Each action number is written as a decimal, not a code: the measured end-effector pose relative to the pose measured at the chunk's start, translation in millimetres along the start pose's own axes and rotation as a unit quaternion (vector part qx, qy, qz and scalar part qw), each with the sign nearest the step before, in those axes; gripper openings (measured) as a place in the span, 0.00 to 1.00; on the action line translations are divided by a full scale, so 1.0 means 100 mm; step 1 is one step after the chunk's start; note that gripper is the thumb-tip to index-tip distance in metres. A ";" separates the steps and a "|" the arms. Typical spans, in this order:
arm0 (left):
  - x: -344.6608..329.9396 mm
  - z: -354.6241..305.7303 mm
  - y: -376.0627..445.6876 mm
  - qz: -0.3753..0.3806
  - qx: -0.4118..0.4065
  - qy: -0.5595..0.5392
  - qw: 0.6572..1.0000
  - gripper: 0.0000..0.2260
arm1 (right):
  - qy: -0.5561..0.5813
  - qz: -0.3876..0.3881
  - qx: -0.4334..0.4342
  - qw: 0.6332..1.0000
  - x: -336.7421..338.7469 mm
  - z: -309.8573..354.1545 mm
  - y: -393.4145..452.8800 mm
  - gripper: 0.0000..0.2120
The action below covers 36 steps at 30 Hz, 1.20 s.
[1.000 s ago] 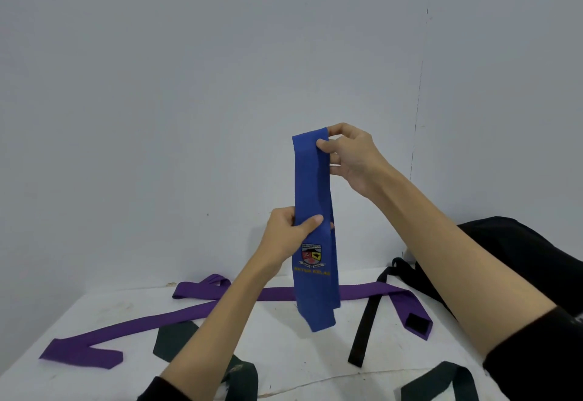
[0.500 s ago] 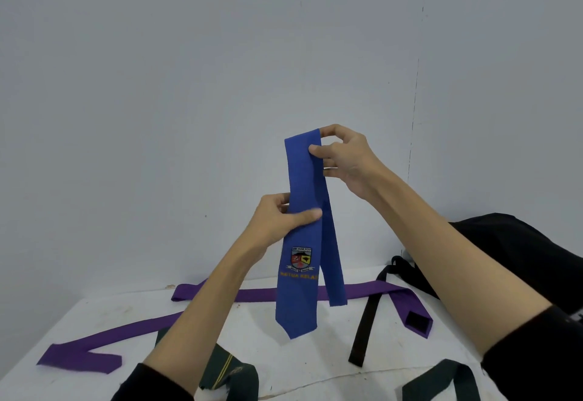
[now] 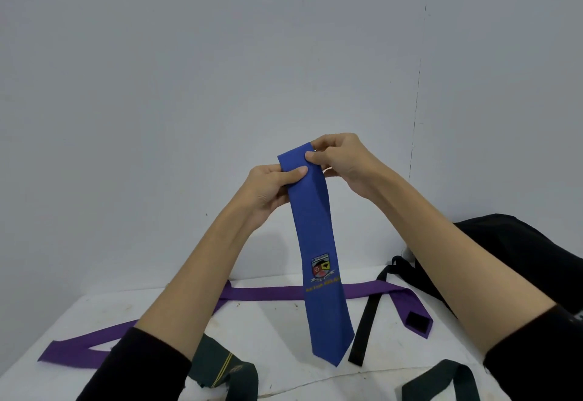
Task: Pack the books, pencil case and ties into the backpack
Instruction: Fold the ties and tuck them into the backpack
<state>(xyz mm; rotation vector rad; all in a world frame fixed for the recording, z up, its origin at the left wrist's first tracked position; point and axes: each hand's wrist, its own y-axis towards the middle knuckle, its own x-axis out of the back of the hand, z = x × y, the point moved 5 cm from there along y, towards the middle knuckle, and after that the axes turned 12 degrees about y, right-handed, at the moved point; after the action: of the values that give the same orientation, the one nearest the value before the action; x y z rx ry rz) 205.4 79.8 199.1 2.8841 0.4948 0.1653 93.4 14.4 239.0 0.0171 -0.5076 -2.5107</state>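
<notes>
White desk (image 3: pixel 268 331) carries a black backpack (image 3: pixel 517 258) at its right edge and a purple tie (image 3: pixel 277 293) along its far edge. Above it hangs the blue tie (image 3: pixel 318 242), its top pinched by left hand (image 3: pixel 271 186) and right hand (image 3: pixel 344 160), close together.

- Held tie (image 3: pixel 318 230): bright blue, with a crest in red, yellow, black and white above yellow lettering.
- Long tie (image 3: pixel 271 292) on the table: plain purple.
- Tie (image 3: pixel 222 367) at the near edge: dark green with thin yellow stripes.
- Strap (image 3: pixel 366 326): black.
- Backpack (image 3: pixel 517 252): black.
- Table (image 3: pixel 274 337): white, faintly stained.
- Wall (image 3: pixel 189 69): pale grey.
- Sleeves (image 3: pixel 138 366): black.
</notes>
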 end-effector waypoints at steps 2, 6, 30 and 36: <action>0.01 0.00 0.01 -0.003 0.002 0.014 1.000 0.04 | -0.035 0.008 -0.007 0.999 0.00 0.00 0.00 0.03; 0.03 -0.01 0.01 -0.002 0.005 0.030 1.000 0.08 | -0.088 0.019 -0.009 0.996 -0.02 0.03 -0.02 0.03; 0.10 -0.20 0.00 -0.037 -0.043 0.117 0.992 0.07 | 0.047 0.046 -0.023 0.998 -0.05 -0.22 -0.14 0.10; 0.20 -0.10 -0.04 -0.071 -0.017 0.274 0.959 0.16 | 0.049 0.022 0.006 0.999 -0.05 -0.12 -0.10 0.04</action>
<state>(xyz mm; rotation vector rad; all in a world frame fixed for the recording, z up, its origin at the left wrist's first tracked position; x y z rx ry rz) 221.3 92.4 209.7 2.7279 0.7752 0.9528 94.1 20.7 223.6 0.1314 -0.4766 -2.4509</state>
